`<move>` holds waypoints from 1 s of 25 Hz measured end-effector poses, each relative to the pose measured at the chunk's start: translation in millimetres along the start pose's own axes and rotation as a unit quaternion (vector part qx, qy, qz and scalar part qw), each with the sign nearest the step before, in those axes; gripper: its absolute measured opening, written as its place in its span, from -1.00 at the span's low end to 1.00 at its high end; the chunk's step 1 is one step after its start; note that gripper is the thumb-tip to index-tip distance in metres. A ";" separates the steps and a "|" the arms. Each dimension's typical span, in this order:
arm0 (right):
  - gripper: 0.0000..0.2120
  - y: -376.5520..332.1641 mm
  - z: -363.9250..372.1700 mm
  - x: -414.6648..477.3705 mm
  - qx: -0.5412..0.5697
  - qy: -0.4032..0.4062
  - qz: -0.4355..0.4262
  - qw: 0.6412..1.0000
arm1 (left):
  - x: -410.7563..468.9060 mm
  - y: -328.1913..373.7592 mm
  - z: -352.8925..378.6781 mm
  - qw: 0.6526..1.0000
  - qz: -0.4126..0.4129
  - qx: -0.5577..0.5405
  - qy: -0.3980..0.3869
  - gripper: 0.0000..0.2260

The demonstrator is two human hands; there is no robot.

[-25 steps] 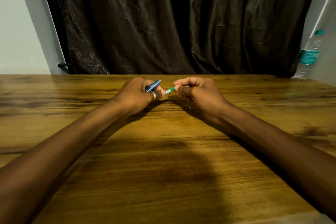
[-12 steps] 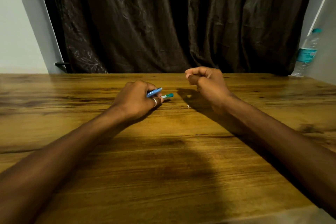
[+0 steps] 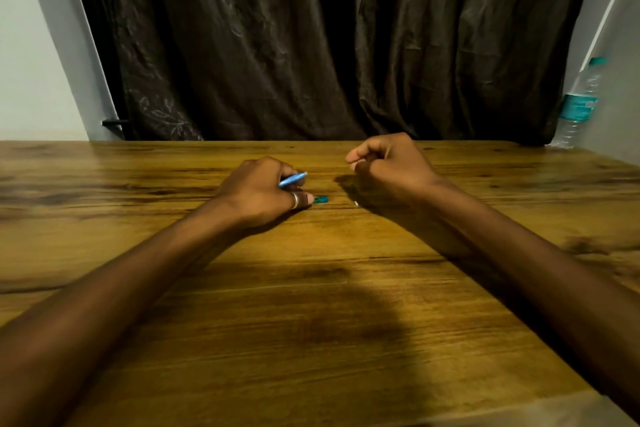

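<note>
Head view.
- Left hand [image 3: 263, 196]: grasps blue pen barrel [image 3: 293, 179]; rests on table [image 3: 311, 329] near the middle of its far edge.
- Green pen piece [image 3: 321, 199]: on the table, just beside the left thumb.
- Right hand [image 3: 391, 166]: clenched; cannot tell whether it holds anything.
- Water bottle [image 3: 576, 107]: far right corner.

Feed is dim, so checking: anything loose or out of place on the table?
Yes. A tiny pale bit lies loose on the table near the right hand, easy to lose. A teal piece sticks out at the thumb of the left hand, apart from the blue pen it grips.
</note>
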State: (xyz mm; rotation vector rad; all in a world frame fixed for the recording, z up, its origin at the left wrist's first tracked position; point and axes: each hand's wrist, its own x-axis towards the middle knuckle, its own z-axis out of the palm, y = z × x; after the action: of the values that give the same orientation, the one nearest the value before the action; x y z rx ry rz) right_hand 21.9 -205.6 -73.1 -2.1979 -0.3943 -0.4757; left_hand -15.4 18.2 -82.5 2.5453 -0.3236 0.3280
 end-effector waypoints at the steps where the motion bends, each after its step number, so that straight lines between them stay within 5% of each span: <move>1: -0.79 -1.1 -5.3 -0.2 -0.034 -0.026 -0.018 0.999 | -0.4 0.6 -0.9 0.999 -0.007 -0.042 -0.002 -0.84; 5: -0.83 -3.9 -19.3 -2.3 -0.130 -0.118 -0.050 0.983 | -0.4 7.1 0.4 0.993 -0.022 -0.118 -0.019 -0.77; 13: -0.89 3.5 -15.9 -5.8 -0.148 -0.202 -0.061 0.966 | 0.9 7.5 1.6 0.991 -0.037 -0.126 -0.015 -0.73; 25: -0.93 -12.0 -20.6 10.7 -0.158 -0.154 -0.066 0.973 | 2.6 9.3 0.9 0.985 -0.013 -0.168 -0.047 -0.77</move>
State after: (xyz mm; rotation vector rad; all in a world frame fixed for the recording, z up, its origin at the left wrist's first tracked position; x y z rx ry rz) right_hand 22.0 -213.3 -48.1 -2.5763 -0.6734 -0.2793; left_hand -15.5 9.7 -77.9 2.2335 -0.3478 0.1301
